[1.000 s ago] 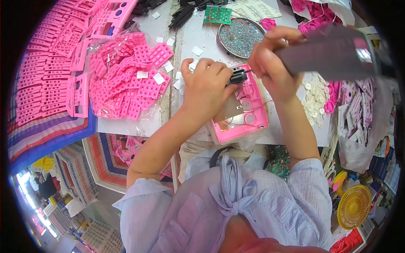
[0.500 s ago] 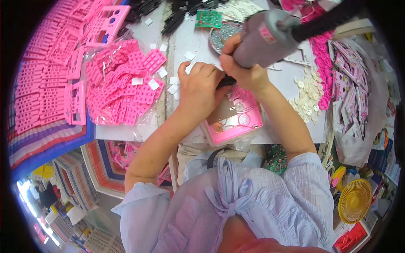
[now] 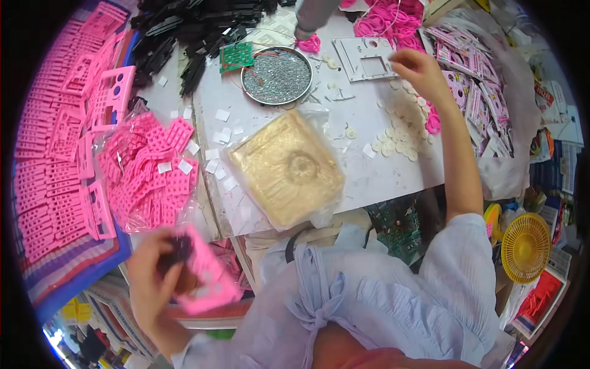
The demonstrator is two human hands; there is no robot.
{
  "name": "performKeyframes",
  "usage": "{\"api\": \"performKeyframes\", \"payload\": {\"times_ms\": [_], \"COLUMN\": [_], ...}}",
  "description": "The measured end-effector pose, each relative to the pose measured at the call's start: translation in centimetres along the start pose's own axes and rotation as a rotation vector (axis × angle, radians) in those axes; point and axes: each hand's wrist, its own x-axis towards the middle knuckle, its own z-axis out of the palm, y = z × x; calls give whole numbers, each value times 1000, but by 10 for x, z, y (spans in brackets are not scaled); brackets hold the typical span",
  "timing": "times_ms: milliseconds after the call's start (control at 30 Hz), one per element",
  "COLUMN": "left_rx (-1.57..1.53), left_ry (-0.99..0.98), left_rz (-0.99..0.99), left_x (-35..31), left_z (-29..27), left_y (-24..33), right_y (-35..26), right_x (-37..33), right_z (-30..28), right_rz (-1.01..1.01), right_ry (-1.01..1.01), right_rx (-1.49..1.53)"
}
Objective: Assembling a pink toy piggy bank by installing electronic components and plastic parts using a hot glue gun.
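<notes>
My left hand [image 3: 150, 270] is closed around a pink plastic casing [image 3: 215, 280] with cutouts and a black part at its top. It holds the casing off the table's front edge, low at the left; both are blurred by motion. My right hand [image 3: 421, 71] reaches to the back right, fingers curled together at the right edge of a light grey plastic panel [image 3: 350, 58] with a square opening. Between my hands, a yellowish square pad wrapped in clear plastic [image 3: 283, 169] lies near the table's front edge, with a round dent in it.
A round tray of screws [image 3: 276, 77] and a green circuit board [image 3: 236, 56] lie behind the pad. The grey power screwdriver [image 3: 310, 18] hangs above. Pink button pieces [image 3: 147, 178] fill a bag at left; white discs [image 3: 399, 138] are heaped at right. Black parts [image 3: 175, 31] pile at the back.
My right hand has let go of the power screwdriver and moved to the grey panel. My left hand has lifted the pink casing off the pad and carried it left and nearer.
</notes>
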Motion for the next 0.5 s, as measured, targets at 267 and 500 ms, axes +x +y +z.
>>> {"api": "performKeyframes", "payload": {"times_ms": [267,500], "left_rx": [251,14], "left_ry": [-35,-35], "left_rz": [-73,272], "left_x": [-10,100], "left_z": [39,110], "left_y": [8,39], "right_y": [2,-4], "right_x": [-47,-42], "right_z": [40,56], "right_rz": [-28,-152], "right_ry": [-147,-52], "right_rx": [-376,-562]}}
